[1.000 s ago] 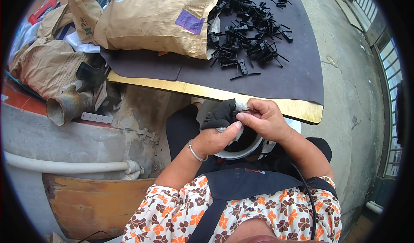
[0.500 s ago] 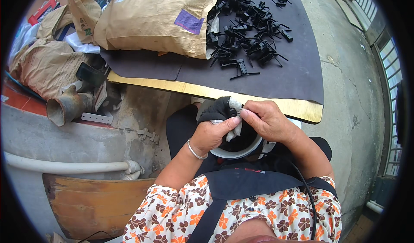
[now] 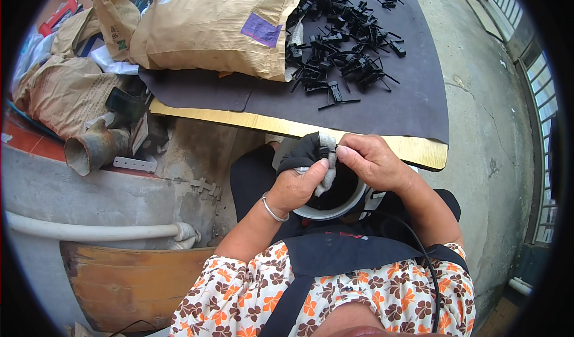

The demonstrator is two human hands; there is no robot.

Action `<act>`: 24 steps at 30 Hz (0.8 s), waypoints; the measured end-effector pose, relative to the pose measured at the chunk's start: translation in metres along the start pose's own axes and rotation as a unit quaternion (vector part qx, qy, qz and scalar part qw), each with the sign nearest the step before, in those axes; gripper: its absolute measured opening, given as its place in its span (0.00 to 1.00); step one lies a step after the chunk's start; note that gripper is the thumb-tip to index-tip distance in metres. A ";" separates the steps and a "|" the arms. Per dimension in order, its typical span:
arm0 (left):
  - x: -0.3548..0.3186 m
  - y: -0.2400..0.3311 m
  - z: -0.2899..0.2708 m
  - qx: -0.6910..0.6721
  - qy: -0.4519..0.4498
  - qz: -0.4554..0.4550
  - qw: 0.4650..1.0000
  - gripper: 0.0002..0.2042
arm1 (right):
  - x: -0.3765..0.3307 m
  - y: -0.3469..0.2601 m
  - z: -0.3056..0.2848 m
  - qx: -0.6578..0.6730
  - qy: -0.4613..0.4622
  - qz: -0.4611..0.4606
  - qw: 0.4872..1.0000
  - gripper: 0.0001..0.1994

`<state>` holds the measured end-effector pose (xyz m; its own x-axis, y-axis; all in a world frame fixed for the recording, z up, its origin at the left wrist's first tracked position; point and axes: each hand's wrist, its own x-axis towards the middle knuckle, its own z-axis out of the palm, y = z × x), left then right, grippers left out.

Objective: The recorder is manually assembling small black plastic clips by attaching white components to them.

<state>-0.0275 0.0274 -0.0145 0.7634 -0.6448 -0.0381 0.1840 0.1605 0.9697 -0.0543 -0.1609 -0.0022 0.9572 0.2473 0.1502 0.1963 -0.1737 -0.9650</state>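
Observation:
My left hand (image 3: 297, 185) is closed around a bunched black and grey cloth (image 3: 301, 152), thumb pressed on top; a small dark piece seems to stick out of its folds. Close beside it, the thumb and fingers of my right hand (image 3: 375, 162) are pinched together at the cloth's right side. What they grip is too small to make out. Below both hands, a round pale bucket (image 3: 348, 207) with a dark inside stands between my knees. On the table lies a heap of black plastic parts with thin arms (image 3: 353, 44).
The dark-covered table (image 3: 394, 113) has a yellowish front edge just beyond my hands. A large brown paper sack (image 3: 209, 29) lies on it, open toward the parts. At left are a rusty pipe fitting (image 3: 89, 151), another sack (image 3: 72, 92) and a white pipe (image 3: 95, 228).
My right hand has drawn slightly up and to the right, leaving a small gap from my left thumb. The left hand and cloth have tilted a little upward.

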 end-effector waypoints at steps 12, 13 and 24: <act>0.000 0.006 0.011 0.312 0.069 0.185 0.929 0.08 | 0.003 0.010 0.029 -0.119 0.089 -0.075 0.986 0.13; 0.001 0.006 0.012 0.334 0.081 0.215 0.914 0.07 | 0.003 0.012 0.032 -0.104 0.097 -0.077 0.987 0.13; 0.002 0.007 -0.001 -0.038 0.061 0.068 0.995 0.14 | 0.021 0.003 0.007 -0.140 0.072 -0.030 0.987 0.10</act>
<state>-0.0240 0.0281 -0.0079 0.8531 -0.5184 0.0593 0.1159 0.2992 0.9471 -0.0356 -0.1494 -0.0038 0.9582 0.1313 0.2541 0.2860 -0.4239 -0.8594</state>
